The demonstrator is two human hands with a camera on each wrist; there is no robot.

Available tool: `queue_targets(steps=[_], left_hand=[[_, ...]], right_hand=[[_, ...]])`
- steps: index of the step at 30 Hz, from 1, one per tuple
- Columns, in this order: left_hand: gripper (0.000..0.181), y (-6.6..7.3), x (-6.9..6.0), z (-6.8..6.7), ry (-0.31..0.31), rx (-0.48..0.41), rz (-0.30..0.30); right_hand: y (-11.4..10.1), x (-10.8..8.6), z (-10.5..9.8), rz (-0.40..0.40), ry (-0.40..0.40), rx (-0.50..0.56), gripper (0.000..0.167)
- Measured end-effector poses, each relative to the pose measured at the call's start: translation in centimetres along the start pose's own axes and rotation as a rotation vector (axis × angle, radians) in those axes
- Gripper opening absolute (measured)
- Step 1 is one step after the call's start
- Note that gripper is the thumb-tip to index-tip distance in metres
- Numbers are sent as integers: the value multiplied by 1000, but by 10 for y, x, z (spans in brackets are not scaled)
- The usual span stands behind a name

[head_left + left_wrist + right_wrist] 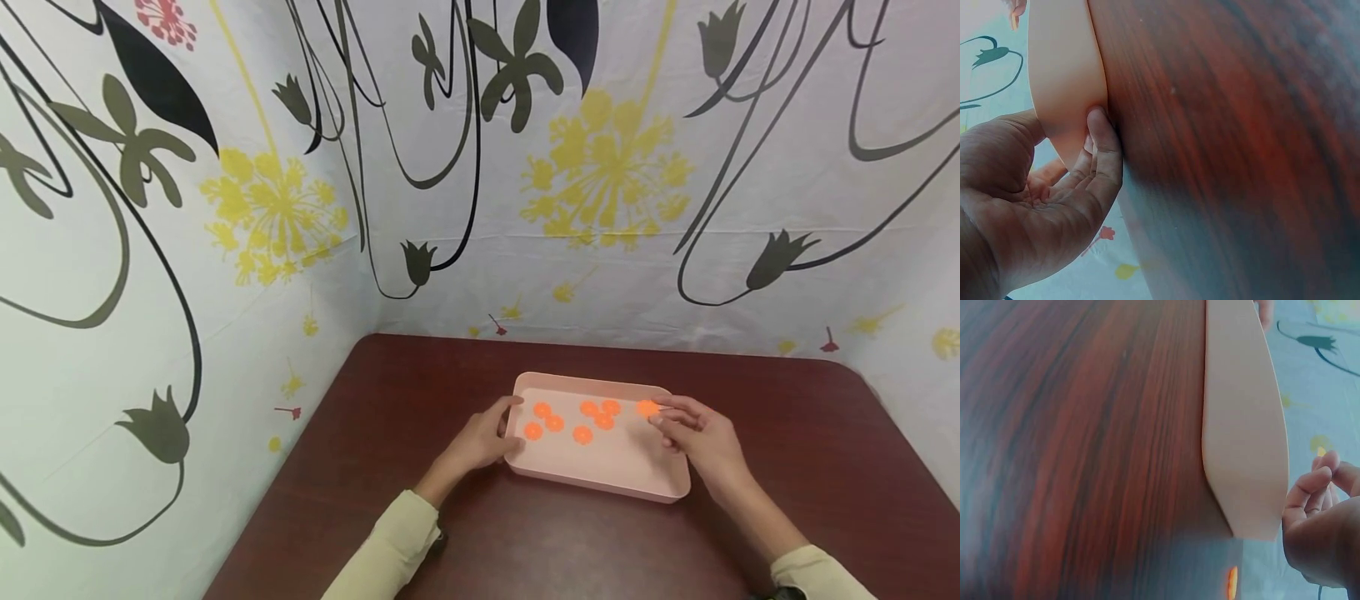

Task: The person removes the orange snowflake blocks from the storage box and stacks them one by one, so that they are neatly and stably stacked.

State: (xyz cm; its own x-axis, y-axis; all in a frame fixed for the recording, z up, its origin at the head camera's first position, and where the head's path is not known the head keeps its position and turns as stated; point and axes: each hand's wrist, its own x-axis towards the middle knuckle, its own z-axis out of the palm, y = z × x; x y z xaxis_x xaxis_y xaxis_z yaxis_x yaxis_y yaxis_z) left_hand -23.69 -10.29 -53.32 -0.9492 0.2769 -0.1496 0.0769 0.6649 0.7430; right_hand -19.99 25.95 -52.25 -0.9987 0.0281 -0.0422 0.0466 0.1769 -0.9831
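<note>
- As it slanted upward, the left hand (480, 437) gripped the left end of the pink tray (633, 462) at lower right.
- Angled in from bottom right, the right hand (708, 442) pinched an orange disc (647, 408) near the tray's upper-right corner.

Tray (1066, 56) runs off the top in both wrist views, wall hiding its inside. Right wrist shot chops the right hand (1322, 519) at the right edge, and the orange blob (1232, 583) down low's too blurry to call.
</note>
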Motion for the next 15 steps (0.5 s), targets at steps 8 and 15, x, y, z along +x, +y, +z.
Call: queue_targets(steps=[8,15], left_hand=[[70,-1,-1,-1,-1,5,-1],[70,-2,0,0,-2,3,16]], right_hand=[[7,7,-22,23,71,-30,53],[18,16,-44,31,98,166,46]])
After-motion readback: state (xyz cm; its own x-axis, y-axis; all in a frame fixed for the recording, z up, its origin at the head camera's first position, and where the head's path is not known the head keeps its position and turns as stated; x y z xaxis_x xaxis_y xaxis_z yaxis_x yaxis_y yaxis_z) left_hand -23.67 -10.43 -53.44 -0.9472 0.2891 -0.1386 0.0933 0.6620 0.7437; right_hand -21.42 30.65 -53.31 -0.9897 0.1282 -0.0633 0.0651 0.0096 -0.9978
